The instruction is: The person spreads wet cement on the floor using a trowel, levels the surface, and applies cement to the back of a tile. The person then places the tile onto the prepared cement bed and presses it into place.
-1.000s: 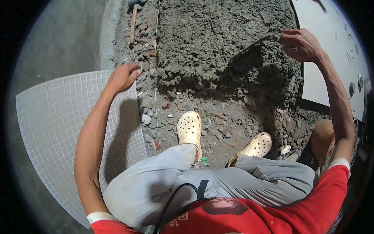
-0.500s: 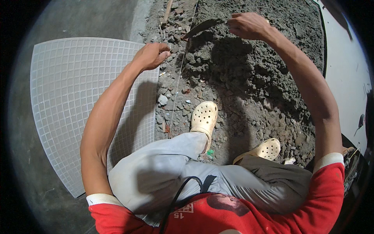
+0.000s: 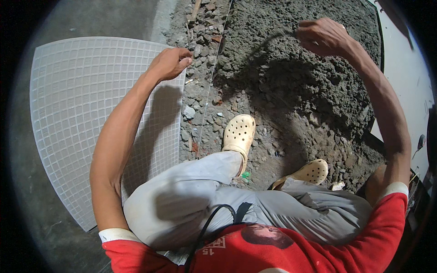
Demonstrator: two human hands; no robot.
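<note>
My right hand (image 3: 322,36) is closed round a trowel (image 3: 272,38), whose thin dark blade points left over the mound of wet grey mortar (image 3: 296,73). The blade shows almost edge-on, and the grip is hidden inside my fist. To the left, my left hand (image 3: 170,63) is by the upper right edge of a large tile (image 3: 86,100), which lies with its ridged grid face up. Its fingers and thumb are slightly apart, with nothing visible between them. Whether it touches the tile is hard to tell.
A taut string (image 3: 209,91) runs along a strip of rubble (image 3: 195,109) between tile and mortar. My cream clogs (image 3: 239,134) stand on the rubble. Smooth grey floor (image 3: 109,20) lies at far left, a pale slab (image 3: 400,82) at right.
My right hand has moved right with the trowel, and the blade has turned from broadside to nearly edge-on. My left hand has shifted slightly left.
</note>
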